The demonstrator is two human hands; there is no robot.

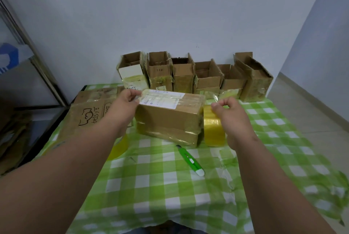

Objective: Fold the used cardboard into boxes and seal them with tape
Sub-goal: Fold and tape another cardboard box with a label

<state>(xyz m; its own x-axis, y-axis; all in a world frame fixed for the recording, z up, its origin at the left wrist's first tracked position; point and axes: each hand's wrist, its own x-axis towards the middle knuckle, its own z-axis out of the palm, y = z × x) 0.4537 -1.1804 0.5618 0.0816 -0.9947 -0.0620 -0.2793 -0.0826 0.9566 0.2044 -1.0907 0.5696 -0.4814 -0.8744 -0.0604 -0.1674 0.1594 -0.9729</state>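
**Closed box at mid-table, tape roll in my right hand**

From the head camera I see one closed cardboard box [168,116] lying on its side in the middle of the green checked tablecloth [160,186], a white shipping label across its top and yellowish tape wrapped round its lower part. My left hand [124,105] has its fingers curled on the box's upper left corner, pinching the edge there. My right hand [229,113] is closed round a yellow tape roll [213,128] that stands on edge just beside the box's right end; thumb and forefinger pinch the loose tape end above it.

Along the wall stands a row of six open boxes [190,75], flaps up. I can make out only bare cardboard inside them; their depths are hidden from me. Flattened cardboard [86,113] lies at the table's left edge. A second tape roll [119,147] sits partly under my left forearm, and a green utility knife [190,160] lies in front of the box.
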